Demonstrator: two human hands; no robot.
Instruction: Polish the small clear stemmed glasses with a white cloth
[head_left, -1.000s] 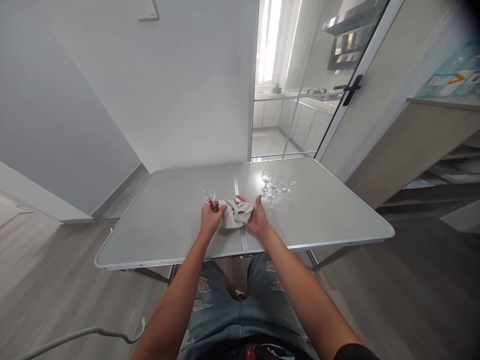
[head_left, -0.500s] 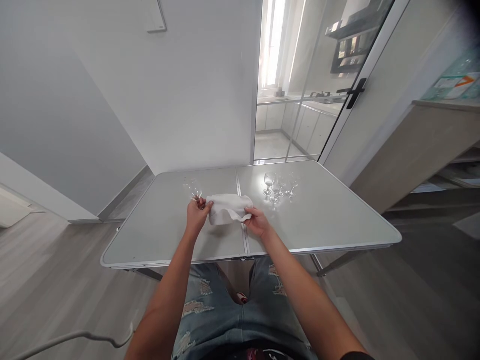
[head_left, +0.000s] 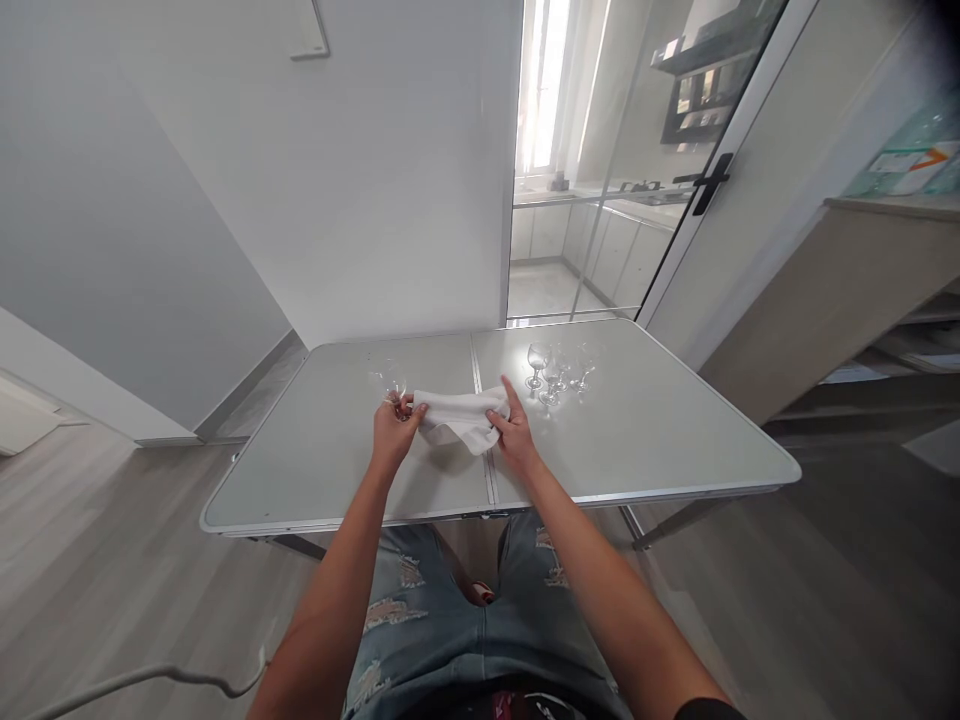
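A white cloth (head_left: 457,408) is stretched between my two hands above the middle of the table. My left hand (head_left: 394,425) is closed on the cloth's left end, its thumb pressing on top. A clear stemmed glass (head_left: 392,376) shows just beyond those same fingers, and its lower part is hidden by them. At the cloth's right end, my right hand (head_left: 514,425) pinches it with the thumb, while the index finger points up and away. Several small stemmed glasses (head_left: 553,375) stand grouped on the table to the right, beyond my right hand.
The pale folding table (head_left: 645,440) has a metal rim and a centre seam. Behind it are a white wall (head_left: 390,200) and a glass door with a black handle (head_left: 709,183). A shelf unit (head_left: 810,290) stands at the right, and a grey cable (head_left: 165,672) crosses at lower left.
My right hand has turned and lifted its index finger. The cloth's right part has bunched, with its loose edge hanging lower. My left hand stays nearly in place.
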